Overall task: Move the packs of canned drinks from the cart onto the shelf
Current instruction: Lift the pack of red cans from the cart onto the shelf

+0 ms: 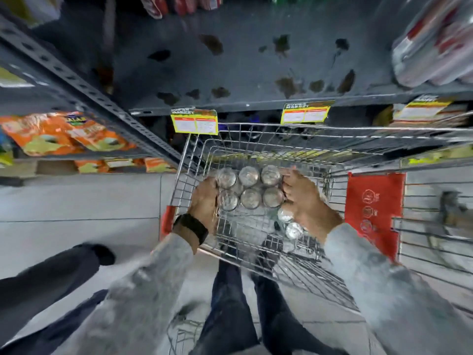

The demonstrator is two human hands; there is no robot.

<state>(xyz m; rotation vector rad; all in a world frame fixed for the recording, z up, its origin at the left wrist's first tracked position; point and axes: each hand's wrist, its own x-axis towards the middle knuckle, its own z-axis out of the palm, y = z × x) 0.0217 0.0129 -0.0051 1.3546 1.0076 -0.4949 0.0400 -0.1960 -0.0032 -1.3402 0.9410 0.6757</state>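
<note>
We are in a supermarket aisle. We see a wire shopping cart [256, 139], grey metal shelving [230, 73] with yellow price tags [194, 121], and orange snack bags [58, 131].

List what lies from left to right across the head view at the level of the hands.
Floor → left hand → six-pack of cans → right hand → red cart flap

Six-pack of cans over the cart

We see the pack of cans [249, 187], six silver tops in two rows of three, upright above the wire cart [194, 160]; more cans [289, 222] lie lower inside the cart, near its right side, below the grey shelf [243, 73].
</note>
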